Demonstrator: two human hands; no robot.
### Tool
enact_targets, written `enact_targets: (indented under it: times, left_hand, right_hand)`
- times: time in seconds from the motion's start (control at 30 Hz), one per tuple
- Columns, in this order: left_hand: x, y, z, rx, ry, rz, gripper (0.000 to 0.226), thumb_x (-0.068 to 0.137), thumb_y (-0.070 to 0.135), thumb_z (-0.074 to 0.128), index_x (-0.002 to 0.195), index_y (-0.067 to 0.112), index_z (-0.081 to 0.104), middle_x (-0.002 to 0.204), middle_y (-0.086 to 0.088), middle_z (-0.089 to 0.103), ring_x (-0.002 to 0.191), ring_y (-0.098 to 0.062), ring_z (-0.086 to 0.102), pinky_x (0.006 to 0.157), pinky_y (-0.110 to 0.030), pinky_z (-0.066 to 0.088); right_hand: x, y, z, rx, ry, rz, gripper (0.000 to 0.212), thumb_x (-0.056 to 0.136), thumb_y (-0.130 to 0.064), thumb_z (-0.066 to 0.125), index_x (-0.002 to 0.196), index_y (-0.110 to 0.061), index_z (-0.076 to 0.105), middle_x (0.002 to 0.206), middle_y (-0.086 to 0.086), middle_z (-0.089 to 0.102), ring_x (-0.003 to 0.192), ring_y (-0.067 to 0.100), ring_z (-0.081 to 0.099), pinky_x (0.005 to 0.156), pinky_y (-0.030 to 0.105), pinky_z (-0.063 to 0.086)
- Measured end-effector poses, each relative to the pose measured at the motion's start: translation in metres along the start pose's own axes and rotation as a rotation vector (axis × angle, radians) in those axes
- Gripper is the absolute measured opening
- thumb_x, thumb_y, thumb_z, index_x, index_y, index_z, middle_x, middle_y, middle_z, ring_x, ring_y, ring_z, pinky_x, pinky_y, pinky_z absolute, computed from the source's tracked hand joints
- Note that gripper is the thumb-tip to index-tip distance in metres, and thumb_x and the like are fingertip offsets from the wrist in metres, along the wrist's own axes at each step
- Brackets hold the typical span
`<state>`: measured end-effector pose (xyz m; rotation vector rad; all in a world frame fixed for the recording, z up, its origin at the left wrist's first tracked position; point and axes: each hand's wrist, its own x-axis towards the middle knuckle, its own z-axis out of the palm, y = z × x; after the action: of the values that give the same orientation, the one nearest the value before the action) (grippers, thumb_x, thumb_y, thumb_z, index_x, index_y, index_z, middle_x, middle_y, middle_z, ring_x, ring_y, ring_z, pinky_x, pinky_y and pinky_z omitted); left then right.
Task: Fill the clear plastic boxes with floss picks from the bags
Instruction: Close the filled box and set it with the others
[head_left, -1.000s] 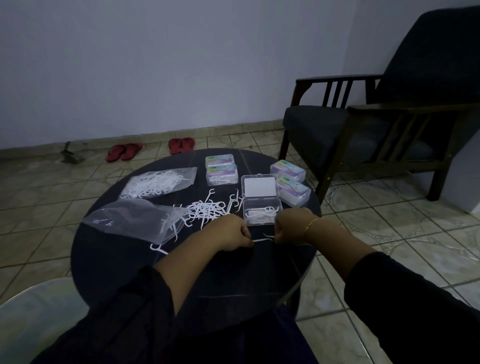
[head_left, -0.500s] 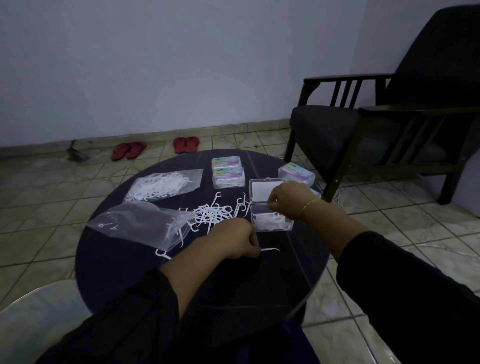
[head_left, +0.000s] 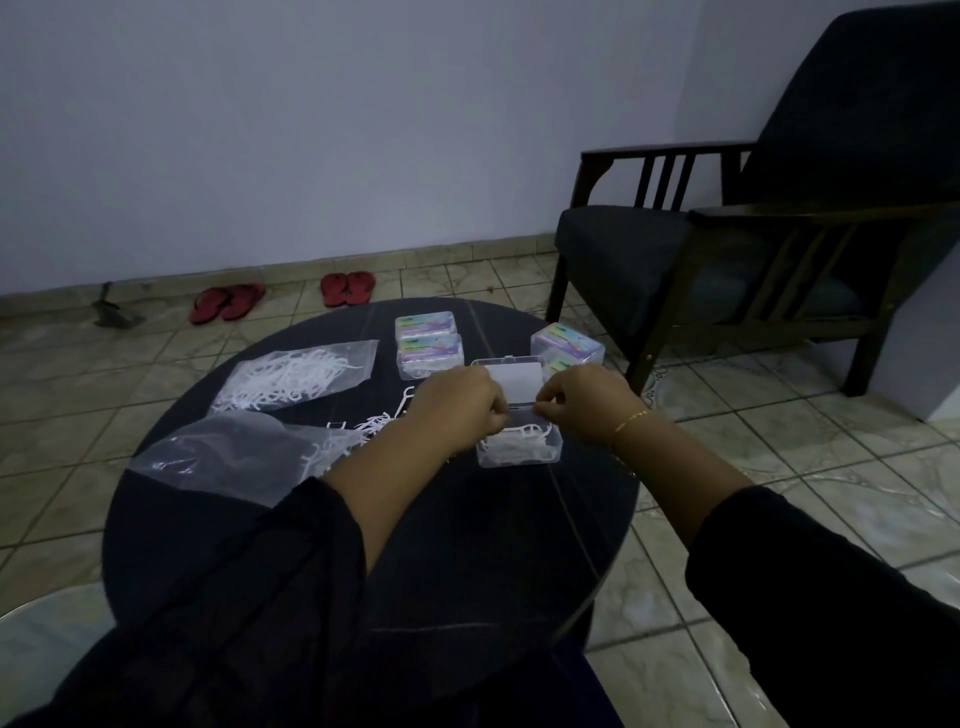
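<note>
My left hand (head_left: 457, 402) and right hand (head_left: 584, 397) meet over the open clear box (head_left: 519, 449), fingers curled, knuckles up. Each appears to pinch something small above the box; I cannot tell whether it is a floss pick or the lid edge. The box sits directly beneath my fingertips on the round dark table (head_left: 467, 545), partly filled with white floss picks (head_left: 514, 447), its lid (head_left: 511, 382) laid open beyond my hands. Loose picks (head_left: 374, 423) lie just left of my left hand. Further left lie two clear bags: the near bag (head_left: 228, 454) mostly emptied, the far bag (head_left: 296, 376) holding picks. Closed filled boxes sit beyond my left hand (head_left: 428, 343) and beyond my right hand (head_left: 566, 343).
</note>
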<state>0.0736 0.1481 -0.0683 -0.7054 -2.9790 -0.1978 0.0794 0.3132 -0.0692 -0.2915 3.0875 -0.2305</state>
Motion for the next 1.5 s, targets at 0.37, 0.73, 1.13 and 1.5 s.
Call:
enact_targets:
  times: [0.37,0.73,1.13,1.5]
  left_hand:
    - [-0.046,-0.073,-0.009,0.157,0.001,-0.235,0.025,0.091,0.030,0.056,0.113,0.034,0.069,0.118,0.008,0.065,0.110,-0.017,0.056,0.093,-0.035,0.040]
    - [-0.062,-0.089,-0.014,0.253,-0.249,-0.246,0.043,0.085,0.034,0.057,0.127,0.032,0.055,0.125,-0.003,0.055,0.124,-0.021,0.034,0.098,-0.040,0.021]
    - [-0.038,-0.097,0.008,0.287,-0.243,-0.241,0.042,0.095,0.036,0.041,0.134,0.021,0.047,0.127,-0.006,0.055,0.124,-0.023,0.037,0.100,-0.042,0.021]
    - [-0.043,-0.093,0.010,0.129,-0.293,-0.228,0.044,0.079,0.065,0.043,0.097,0.028,0.060,0.107,0.003,0.059,0.117,-0.018,0.034,0.096,-0.045,0.017]
  right_hand:
    - [0.004,-0.047,0.007,-0.046,0.080,-0.127,0.028,0.095,-0.037,0.048,0.108,-0.027,0.070,0.108,0.002,0.067,0.105,0.021,0.055,0.091,0.039,0.047]
    - [0.024,-0.094,0.025,-0.392,0.028,-0.307,0.031,0.094,-0.027,0.050,0.124,-0.022,0.055,0.130,0.005,0.050,0.126,0.027,0.033,0.099,0.041,0.029]
    - [0.053,-0.100,0.035,-0.462,-0.030,-0.364,0.051,0.094,-0.030,0.048,0.143,-0.030,0.033,0.141,0.004,0.041,0.132,0.027,0.027,0.103,0.044,0.024]
    - [0.062,-0.103,0.041,-0.418,-0.081,-0.363,0.039,0.092,-0.033,0.049,0.131,-0.029,0.051,0.136,0.001,0.044,0.129,0.027,0.027,0.102,0.047,0.022]
